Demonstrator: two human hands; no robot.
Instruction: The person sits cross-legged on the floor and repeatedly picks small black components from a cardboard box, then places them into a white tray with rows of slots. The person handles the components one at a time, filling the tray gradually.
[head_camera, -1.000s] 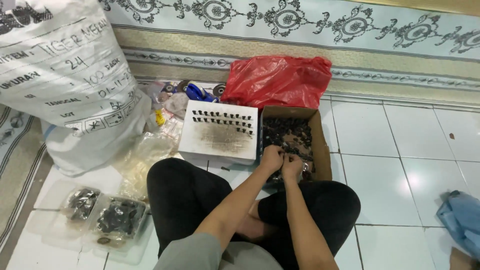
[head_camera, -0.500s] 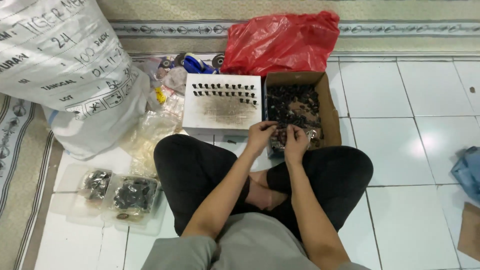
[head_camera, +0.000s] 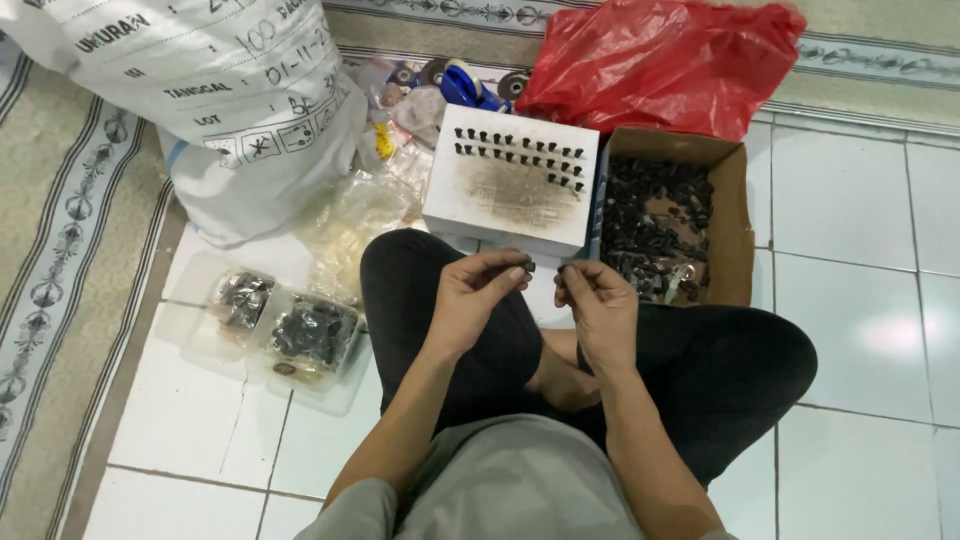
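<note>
I sit cross-legged on a white tiled floor. My left hand (head_camera: 478, 298) and my right hand (head_camera: 600, 305) are raised in front of my knees, fingertips nearly touching, each pinching a small black part (head_camera: 530, 267). Just beyond them stands a white foam block (head_camera: 513, 190) with two rows of small black pieces stuck into its far top side. To its right lies an open cardboard box (head_camera: 737, 200) filled with several small black parts.
A red plastic bag (head_camera: 660, 60) lies behind the box. A big white sack (head_camera: 220, 90) stands at the left. Clear plastic bags (head_camera: 355, 225) and clear trays with dark parts (head_camera: 290, 330) lie at my left knee. A patterned carpet (head_camera: 60, 230) borders the tiles.
Both hands have pulled back from the cardboard box toward my lap, now holding small black parts. The camera has tilted down and closer.
</note>
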